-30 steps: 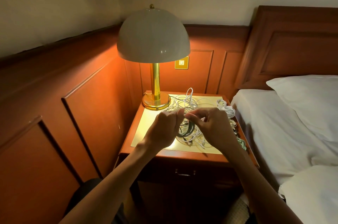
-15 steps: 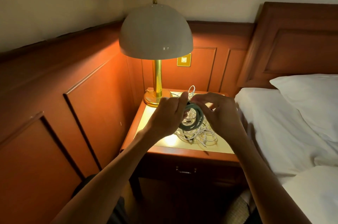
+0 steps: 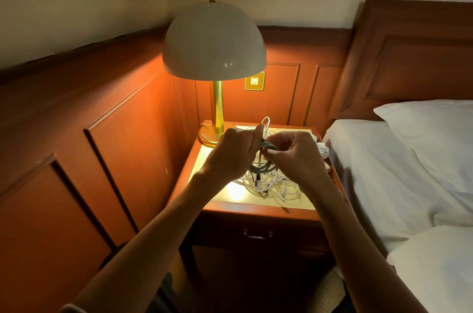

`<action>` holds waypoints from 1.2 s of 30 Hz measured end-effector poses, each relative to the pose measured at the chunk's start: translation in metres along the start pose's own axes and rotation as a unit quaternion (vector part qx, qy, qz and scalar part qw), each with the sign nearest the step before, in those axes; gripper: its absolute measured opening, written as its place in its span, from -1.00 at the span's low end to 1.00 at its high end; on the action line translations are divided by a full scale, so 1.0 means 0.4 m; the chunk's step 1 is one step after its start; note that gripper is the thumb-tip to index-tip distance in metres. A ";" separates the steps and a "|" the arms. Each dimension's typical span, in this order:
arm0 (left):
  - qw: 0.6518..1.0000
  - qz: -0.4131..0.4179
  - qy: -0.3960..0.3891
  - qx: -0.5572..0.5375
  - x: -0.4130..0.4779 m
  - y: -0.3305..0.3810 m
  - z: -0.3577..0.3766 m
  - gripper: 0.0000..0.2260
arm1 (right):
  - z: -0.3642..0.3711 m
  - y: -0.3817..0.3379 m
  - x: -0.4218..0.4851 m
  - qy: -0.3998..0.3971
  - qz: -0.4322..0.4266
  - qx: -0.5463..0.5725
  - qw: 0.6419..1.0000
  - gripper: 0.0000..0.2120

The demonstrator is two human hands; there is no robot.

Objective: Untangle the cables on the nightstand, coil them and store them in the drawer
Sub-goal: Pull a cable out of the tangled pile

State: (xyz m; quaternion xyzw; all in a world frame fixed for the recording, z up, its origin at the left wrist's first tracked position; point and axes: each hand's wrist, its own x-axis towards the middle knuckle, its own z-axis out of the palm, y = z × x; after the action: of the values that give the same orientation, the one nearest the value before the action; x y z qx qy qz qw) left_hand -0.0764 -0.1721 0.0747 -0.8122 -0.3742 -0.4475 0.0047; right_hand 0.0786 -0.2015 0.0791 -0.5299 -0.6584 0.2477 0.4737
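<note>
A green cable (image 3: 263, 168), wound in loops, hangs above the nightstand (image 3: 230, 210). My left hand (image 3: 231, 152) grips the top of the loops with curled fingers. My right hand (image 3: 294, 156) pinches the same green cable from the right side. Beneath both hands lies a tangle of thin white cables (image 3: 273, 186) on the nightstand's glossy top. A small white coiled cable (image 3: 323, 149) sits at the right edge by the bed. The drawer (image 3: 257, 233) below has a metal handle and is closed.
A lit dome lamp (image 3: 213, 41) on a brass stem stands at the nightstand's back left corner. Wooden wall panelling runs along the left. The bed (image 3: 399, 172) with white sheets and a pillow lies close on the right. A brass wall switch (image 3: 254, 80) is behind.
Both hands lifted the green cable loops off the white tangle and now hold them closer together above the nightstand. The view shifted slightly.
</note>
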 end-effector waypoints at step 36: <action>0.970 -0.129 -0.077 -0.192 -0.003 -0.045 0.003 -0.59 | 0.091 0.019 -0.041 0.207 -0.159 0.051 0.964 -0.81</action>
State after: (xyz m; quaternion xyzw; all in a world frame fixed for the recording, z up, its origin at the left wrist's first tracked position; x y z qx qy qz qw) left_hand -0.0872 -0.1594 0.0672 -0.7749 -0.3818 -0.4439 -0.2381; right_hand 0.0497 -0.2080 0.0511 -0.4330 -0.6082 0.0874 0.6595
